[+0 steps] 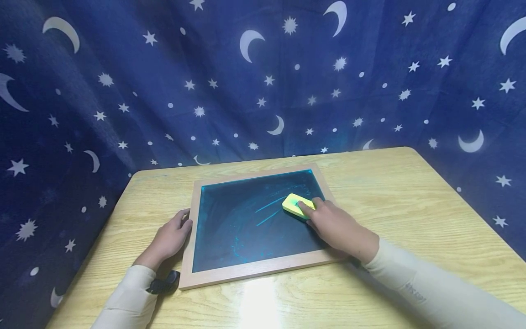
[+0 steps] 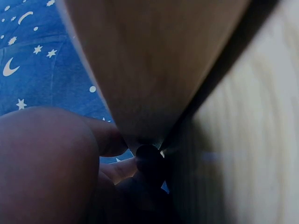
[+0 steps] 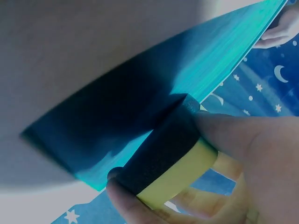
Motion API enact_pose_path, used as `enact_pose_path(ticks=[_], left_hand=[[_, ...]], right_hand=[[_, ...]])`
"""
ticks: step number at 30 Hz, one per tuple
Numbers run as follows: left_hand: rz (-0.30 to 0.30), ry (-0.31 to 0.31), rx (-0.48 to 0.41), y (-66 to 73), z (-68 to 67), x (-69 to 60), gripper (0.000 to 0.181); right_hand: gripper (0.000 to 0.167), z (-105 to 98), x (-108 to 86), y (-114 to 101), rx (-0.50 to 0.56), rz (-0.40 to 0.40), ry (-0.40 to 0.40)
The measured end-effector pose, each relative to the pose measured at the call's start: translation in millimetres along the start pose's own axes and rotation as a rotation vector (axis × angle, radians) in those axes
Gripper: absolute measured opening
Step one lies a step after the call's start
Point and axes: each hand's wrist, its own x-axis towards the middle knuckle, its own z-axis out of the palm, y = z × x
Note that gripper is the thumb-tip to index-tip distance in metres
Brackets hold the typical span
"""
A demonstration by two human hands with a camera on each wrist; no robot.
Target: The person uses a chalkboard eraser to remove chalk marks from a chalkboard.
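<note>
Two light-blue strokes (image 1: 268, 218) on the dark face of a wood-framed blackboard (image 1: 223, 219), slanting from about its middle up toward its right side. Lies flat on a pale wooden bench (image 1: 390, 192). On the right part of the blackboard, just beside the ends of the strokes: a yellow eraser (image 1: 292, 204), dark felt side toward the board's face. Round that, the right-hand grip (image 1: 334, 224), closed, holding the eraser between thumb and fingers, one finger on the yellow top. Cannot tell how much of the felt touches the board. Along the board's left side, the left-hand grip (image 1: 171, 235), relaxed, fingers and thumb against the frame's outer edge, not closed round anything. Speckled chalk smudges (image 1: 236, 246) on the near part of the board, left of its middle. Just beside the board's near left corner, a black piece (image 1: 165, 283) at the cuff of a cream sleeve (image 1: 127, 297). Beyond the board, a dark-blue curtain (image 1: 230, 91) with white moons and stars.
</note>
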Motion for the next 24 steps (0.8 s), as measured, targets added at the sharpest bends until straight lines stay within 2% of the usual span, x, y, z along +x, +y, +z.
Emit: enact_pose_path(ticks=[11, 24], left_hand=[[-0.005, -0.003, 0.001, 0.5, 0.0, -0.5, 0.056], [-0.014, -0.009, 0.005, 0.6, 0.2, -0.6, 0.056]], right_hand=[[0.045, -2.2, 0.1, 11.1, -0.018, 0.091, -0.024], [0.042, -0.7, 0.2, 6.9, -0.034, 0.085, -0.007]])
